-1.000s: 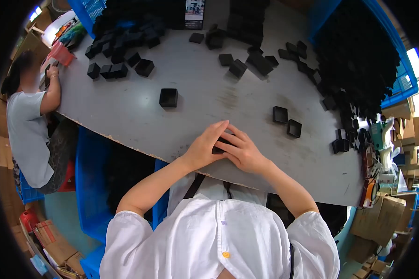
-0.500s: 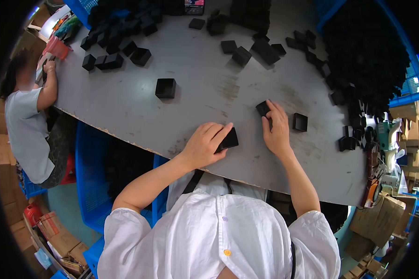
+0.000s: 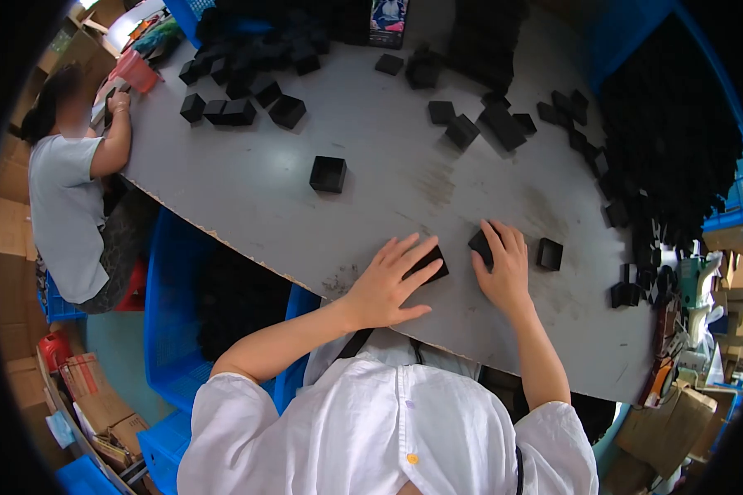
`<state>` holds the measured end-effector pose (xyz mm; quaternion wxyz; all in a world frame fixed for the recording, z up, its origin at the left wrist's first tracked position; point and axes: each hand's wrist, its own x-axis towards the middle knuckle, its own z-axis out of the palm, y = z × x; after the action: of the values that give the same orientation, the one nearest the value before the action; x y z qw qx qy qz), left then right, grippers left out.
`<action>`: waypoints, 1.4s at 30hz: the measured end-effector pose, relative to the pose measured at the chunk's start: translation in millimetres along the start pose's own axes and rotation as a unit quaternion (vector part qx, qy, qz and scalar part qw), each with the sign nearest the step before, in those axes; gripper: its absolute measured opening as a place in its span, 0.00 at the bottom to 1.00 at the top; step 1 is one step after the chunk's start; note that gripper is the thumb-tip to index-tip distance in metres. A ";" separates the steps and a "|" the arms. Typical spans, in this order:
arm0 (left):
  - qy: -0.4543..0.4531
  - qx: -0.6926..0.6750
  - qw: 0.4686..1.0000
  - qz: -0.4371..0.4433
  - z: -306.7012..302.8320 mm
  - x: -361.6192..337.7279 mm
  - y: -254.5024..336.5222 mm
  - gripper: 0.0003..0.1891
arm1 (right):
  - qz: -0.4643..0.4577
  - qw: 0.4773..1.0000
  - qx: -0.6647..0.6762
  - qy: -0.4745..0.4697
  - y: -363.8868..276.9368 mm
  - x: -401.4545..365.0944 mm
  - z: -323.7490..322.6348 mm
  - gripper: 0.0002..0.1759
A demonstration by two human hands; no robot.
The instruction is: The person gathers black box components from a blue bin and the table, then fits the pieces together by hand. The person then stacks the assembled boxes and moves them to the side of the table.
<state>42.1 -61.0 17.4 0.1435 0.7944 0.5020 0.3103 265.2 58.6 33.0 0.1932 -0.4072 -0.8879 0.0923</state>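
Note:
My left hand [image 3: 390, 283] lies over a small black square box [image 3: 437, 267] near the table's front edge. Its fingers are spread across the box top, and the thumb stands apart toward me. Just to the right, my right hand [image 3: 506, 268] has its thumb and fingers around another black piece [image 3: 480, 245], partly hidden by the fingers. An open-topped black box [image 3: 550, 254] sits right of that hand. Farther off to the left stands a second open black box [image 3: 328, 174], alone on the grey table [image 3: 256, 190].
Piles of black boxes [image 3: 239, 111] lie at the back left, with more loose ones [image 3: 462, 130] behind my hands. A lit phone [image 3: 387, 22] stands at the back. Blue crates [image 3: 169, 330] flank the table. Another person [image 3: 74, 198] sits at the far left.
My left hand has loosened from gripping its box and spread its fingers. My right hand has come toward me and nearer the left hand's box with its black piece. The view has shifted.

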 end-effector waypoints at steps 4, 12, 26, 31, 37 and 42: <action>0.101 -0.003 0.984 -0.148 11.3 8.5 11.8 0.44 | 0.009 0.996 0.092 -0.009 4.7 3.2 -1.8 0.30; 0.099 -0.061 0.987 -0.107 5.9 14.2 -18.6 0.54 | -0.103 0.956 0.261 -0.085 -21.5 24.5 -10.2 0.29; 0.093 -0.055 0.987 -0.118 9.5 16.6 -13.3 0.47 | -0.256 0.944 0.193 -0.073 -43.2 22.7 3.5 0.26; 0.094 -0.042 0.991 -0.081 7.8 19.7 -17.5 0.43 | -0.201 0.951 0.216 -0.095 -40.8 15.2 14.6 0.25; -0.295 -0.144 0.929 -0.170 -137.2 3.5 -48.8 0.55 | -0.164 0.972 0.166 -0.008 -22.4 58.1 0.9 0.26; 0.063 0.176 0.948 -0.258 -134.4 -16.5 -66.4 0.49 | -0.022 0.977 0.053 0.205 4.3 151.7 31.2 0.29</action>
<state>-95.6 -56.6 78.8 0.0453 0.6291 0.7446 0.2187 165.0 176.3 43.9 0.3941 -0.3874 -0.8319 0.0496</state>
